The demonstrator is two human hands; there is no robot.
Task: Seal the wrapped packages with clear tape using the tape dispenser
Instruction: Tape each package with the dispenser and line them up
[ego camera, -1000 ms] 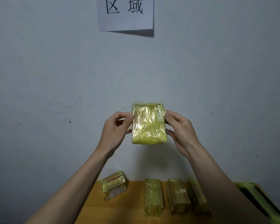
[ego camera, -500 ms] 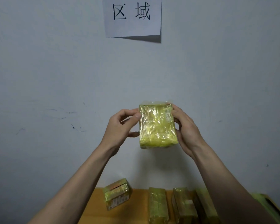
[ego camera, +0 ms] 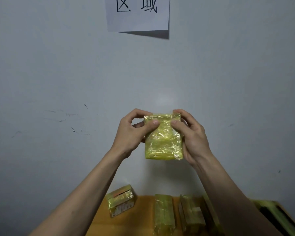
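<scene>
I hold a yellow package (ego camera: pixel 163 142) wrapped in crinkled clear film up in front of the wall, above the table. My left hand (ego camera: pixel 132 133) grips its left edge, thumb pressed on the upper front face. My right hand (ego camera: pixel 192 135) grips the right edge, thumb on the front near the top. Both thumbs lie close together on the package's top part. No tape dispenser is in view.
Below, on the orange-brown table (ego camera: pixel 141 220), stand several more wrapped yellow packages: one tilted at the left (ego camera: pixel 121 202), one in the middle (ego camera: pixel 163 213), one to its right (ego camera: pixel 192 212). A yellow-black object (ego camera: pixel 276 213) lies at the right. A paper sign (ego camera: pixel 137 13) hangs on the grey wall.
Both hands have closed in further around the package, and both thumbs have moved onto its upper front face. The package stays raised before the wall.
</scene>
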